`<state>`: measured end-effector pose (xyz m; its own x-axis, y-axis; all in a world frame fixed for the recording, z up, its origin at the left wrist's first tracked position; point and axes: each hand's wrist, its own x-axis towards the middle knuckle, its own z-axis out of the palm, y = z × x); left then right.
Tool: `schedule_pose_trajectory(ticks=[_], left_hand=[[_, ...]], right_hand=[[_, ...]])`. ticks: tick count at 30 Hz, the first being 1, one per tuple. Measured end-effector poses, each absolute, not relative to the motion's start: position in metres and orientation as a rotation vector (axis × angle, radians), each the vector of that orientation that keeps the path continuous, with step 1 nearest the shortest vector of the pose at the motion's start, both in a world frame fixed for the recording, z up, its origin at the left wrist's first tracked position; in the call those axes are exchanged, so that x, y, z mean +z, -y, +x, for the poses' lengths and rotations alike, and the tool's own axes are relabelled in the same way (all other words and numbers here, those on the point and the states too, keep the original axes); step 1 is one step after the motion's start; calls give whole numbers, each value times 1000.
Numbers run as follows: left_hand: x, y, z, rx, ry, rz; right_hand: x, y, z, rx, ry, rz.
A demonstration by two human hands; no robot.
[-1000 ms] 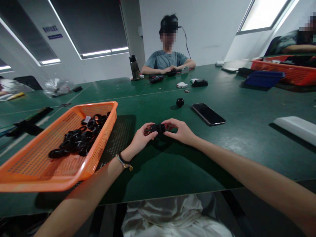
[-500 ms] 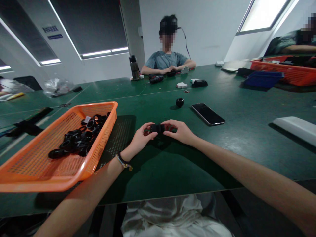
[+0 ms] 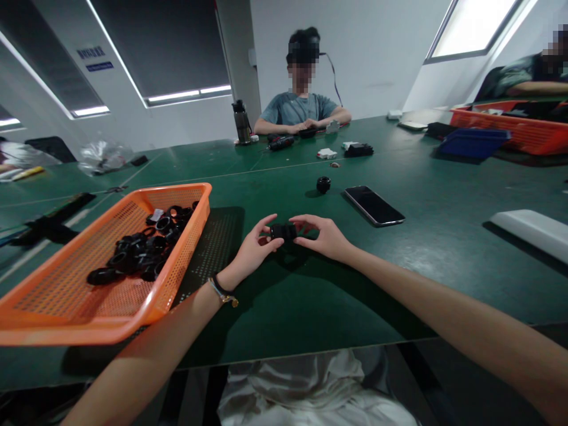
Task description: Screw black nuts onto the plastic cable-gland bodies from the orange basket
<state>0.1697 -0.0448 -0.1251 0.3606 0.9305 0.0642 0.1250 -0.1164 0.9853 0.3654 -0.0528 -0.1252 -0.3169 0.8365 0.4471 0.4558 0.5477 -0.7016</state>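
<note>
1. One black part (image 3: 284,232), which looks like two sections joined end to end, is held between the two hands, just above the bench (image 3: 284,319).
2. The left hand (image 3: 254,245) has its thumb and some fingers clamped on the part's left end, the index finger lifted; the right hand (image 3: 329,238) pinches the right end between thumb and index finger.
3. To work it well, hold both ends on one line, steady one side while the other turns or presses, and set the fingers back from the joint; a tilt could make the sections bind.
4. One loose black fitting (image 3: 323,184) stands beyond the hands, with one phone (image 3: 375,205) lying near it.
5. One orange basket (image 3: 190,248) sits left of the left hand, holding many black pieces (image 3: 133,254); they overlap too much to count.
6. Farther off: one bottle (image 3: 242,123), one dark power tool (image 3: 280,142), one blue tray (image 3: 474,143), one red-orange basket (image 3: 532,135) and one long white object (image 3: 535,231).
7. One person (image 3: 299,109) sits opposite; another is partly visible at far right.
</note>
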Motion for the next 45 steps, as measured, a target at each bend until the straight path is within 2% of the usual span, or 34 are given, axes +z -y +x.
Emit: schedule_pose_trajectory(ticks=[27, 45], left_hand=[[-124, 46, 169, 870, -1001, 1787], [-126, 45, 171, 885, -1032, 1672]], right_hand=[[-127, 50, 370, 724, 1974, -989], [-127, 50, 370, 607, 1959, -975]])
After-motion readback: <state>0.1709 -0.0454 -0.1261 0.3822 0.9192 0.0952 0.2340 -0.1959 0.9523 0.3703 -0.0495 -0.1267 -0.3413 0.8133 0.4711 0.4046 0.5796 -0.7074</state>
